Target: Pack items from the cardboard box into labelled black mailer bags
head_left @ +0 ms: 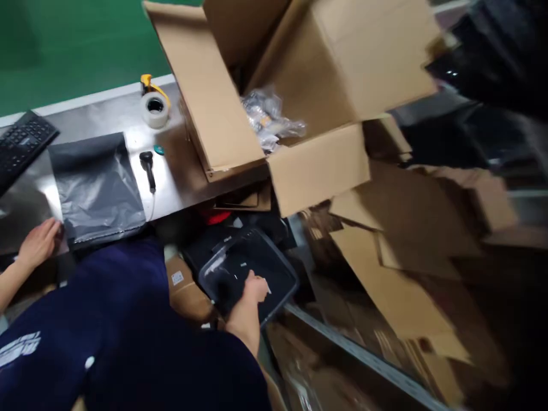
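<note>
Black plastic mailing bag (pixel 100 185) flat on the counter (pixel 177 185), black tub (pixel 276 302) low under the right hand (pixel 256 287)

Reaching down with the right hand over the tub, below the counter's near side; fingers partly curled, with a small white patch beside them, too blurred to tell whether gripped or merely behind. Resting the left hand (pixel 39 244) by the counter's near edge, just beside the bag's near-left corner, fingers loosely extended, apparently without hold of anything.

Judging progress: bag laid out and looking flat, with no filling visible; opening and any seal impossible to make out. To the right, open with flaps folded out: a large cardboard box (pixel 209 85), and in it clear plastic-wrapped items (pixel 263 114). Nothing seen passing from box to bag.

Pointing near to far with the bag's long axis, near end slanting right. Lying roughly parallel, just right of the bag: a handheld barcode scanner (pixel 148 162), head far, handle toward the near edge. Farther back, a roll of clear tape (pixel 154 121) beside a yellow tape dispenser (pixel 146 79); at far left, a black keyboard (pixel 25 140), set aslant.
</note>
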The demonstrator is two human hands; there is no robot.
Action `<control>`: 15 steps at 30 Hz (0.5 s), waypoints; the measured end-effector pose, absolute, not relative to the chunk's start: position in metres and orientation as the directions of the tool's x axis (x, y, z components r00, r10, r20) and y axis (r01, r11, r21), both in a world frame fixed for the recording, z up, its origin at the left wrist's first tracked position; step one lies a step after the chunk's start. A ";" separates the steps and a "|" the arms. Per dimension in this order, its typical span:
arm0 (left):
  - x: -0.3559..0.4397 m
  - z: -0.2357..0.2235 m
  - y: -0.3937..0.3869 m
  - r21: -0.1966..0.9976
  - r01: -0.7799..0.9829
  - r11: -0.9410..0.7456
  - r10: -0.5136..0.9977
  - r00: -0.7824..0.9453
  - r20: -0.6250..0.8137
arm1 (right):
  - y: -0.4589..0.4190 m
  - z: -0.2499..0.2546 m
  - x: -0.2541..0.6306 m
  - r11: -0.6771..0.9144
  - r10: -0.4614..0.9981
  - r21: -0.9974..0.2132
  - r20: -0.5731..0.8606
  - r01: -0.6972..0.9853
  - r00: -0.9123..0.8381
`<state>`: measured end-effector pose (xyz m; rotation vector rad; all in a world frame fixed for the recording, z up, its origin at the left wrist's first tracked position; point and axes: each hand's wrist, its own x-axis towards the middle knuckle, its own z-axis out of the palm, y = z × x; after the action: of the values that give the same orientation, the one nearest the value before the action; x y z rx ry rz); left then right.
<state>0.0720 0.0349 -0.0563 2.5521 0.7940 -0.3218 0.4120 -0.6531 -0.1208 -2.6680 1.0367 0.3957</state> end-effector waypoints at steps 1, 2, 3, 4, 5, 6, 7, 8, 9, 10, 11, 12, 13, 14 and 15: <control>0.076 -0.059 0.035 0.399 0.566 -0.722 0.466 0.823 -0.324 | -0.636 -0.121 0.417 -0.766 -0.549 -0.148 -0.355 -0.626 0.756; 0.079 -0.062 0.035 0.427 0.548 -0.719 0.449 0.836 -0.316 | -0.613 -0.123 0.422 -0.820 -0.455 -0.179 -0.371 -0.544 0.809; 0.083 -0.066 0.035 0.443 0.528 -0.725 0.426 0.849 -0.314 | -0.585 -0.125 0.427 -0.866 -0.331 -0.237 -0.387 -0.440 0.860; 0.087 -0.071 0.036 0.455 0.489 -0.745 0.378 0.870 -0.316 | -0.553 -0.127 0.431 -0.900 -0.159 -0.318 -0.398 -0.299 0.903; 0.092 -0.076 0.037 0.460 0.447 -0.768 0.330 0.890 -0.314 | -0.517 -0.128 0.433 -0.904 0.066 -0.413 -0.388 -0.109 0.919; 0.095 -0.081 0.037 0.467 0.400 -0.788 0.278 0.909 -0.310 | -0.479 -0.128 0.435 -0.857 0.325 -0.501 -0.346 0.119 0.880; 0.099 -0.086 0.038 0.477 0.354 -0.804 0.225 0.925 -0.308 | -0.440 -0.127 0.436 -0.746 0.576 -0.561 -0.273 0.359 0.770; 0.101 -0.092 0.039 0.489 0.313 -0.814 0.174 0.935 -0.308 | -0.404 -0.126 0.437 -0.581 0.780 -0.578 -0.192 0.574 0.596; 0.102 -0.097 0.040 0.504 0.274 -0.819 0.122 0.942 -0.313 | -0.370 -0.125 0.439 -0.393 0.911 -0.553 -0.128 0.735 0.391; 0.102 -0.102 0.040 0.520 0.238 -0.820 0.070 0.944 -0.321 | -0.341 -0.124 0.442 -0.225 0.974 -0.505 -0.099 0.833 0.203; 0.099 -0.106 0.041 0.536 0.204 -0.819 0.019 0.944 -0.331 | -0.318 -0.124 0.447 -0.102 0.993 -0.460 -0.106 0.882 0.060; 0.095 -0.109 0.042 0.550 0.175 -0.817 -0.025 0.941 -0.337 | -0.300 -0.125 0.452 -0.012 0.990 -0.426 -0.132 0.904 -0.049; 0.090 -0.112 0.043 0.564 0.147 -0.812 -0.061 0.941 -0.334 | -0.289 -0.128 0.459 0.052 0.977 -0.406 -0.167 0.913 -0.130; 0.082 -0.113 0.045 0.581 0.123 -0.805 -0.089 0.942 -0.323 | -0.284 -0.131 0.465 0.092 0.962 -0.392 -0.201 0.915 -0.183; 0.073 -0.114 0.047 0.599 0.103 -0.794 -0.106 0.947 -0.304 | -0.284 -0.134 0.470 0.109 0.951 -0.380 -0.230 0.918 -0.208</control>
<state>0.0727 0.0468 -0.1137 2.4507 -0.0016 -0.4280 0.4703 -0.2842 -0.1340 -1.9298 -2.2852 0.6922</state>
